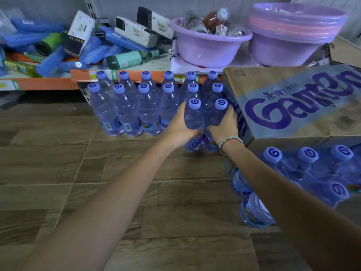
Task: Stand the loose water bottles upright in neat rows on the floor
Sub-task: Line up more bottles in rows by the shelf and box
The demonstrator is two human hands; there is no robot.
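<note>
Two rows of several clear water bottles point(125, 108) with blue caps stand upright on the wooden floor against the shelf base. In front of their right end stand two more bottles. My left hand point(180, 126) grips the left one point(194, 116) round its body. My right hand point(224, 126) grips the right one point(218, 112), next to the cardboard box. Both bottles are upright with their bases at the floor. Loose bottles point(304, 165) lie and stand at the lower right, one on its side point(254, 214), partly hidden by my right forearm.
A big cardboard water carton point(293, 102) sits right of the rows. The low shelf point(48, 83) behind carries blue packets, tissue boxes and purple plastic basins point(209, 45). Bare wood-pattern floor point(88, 173) stretches to the left and front.
</note>
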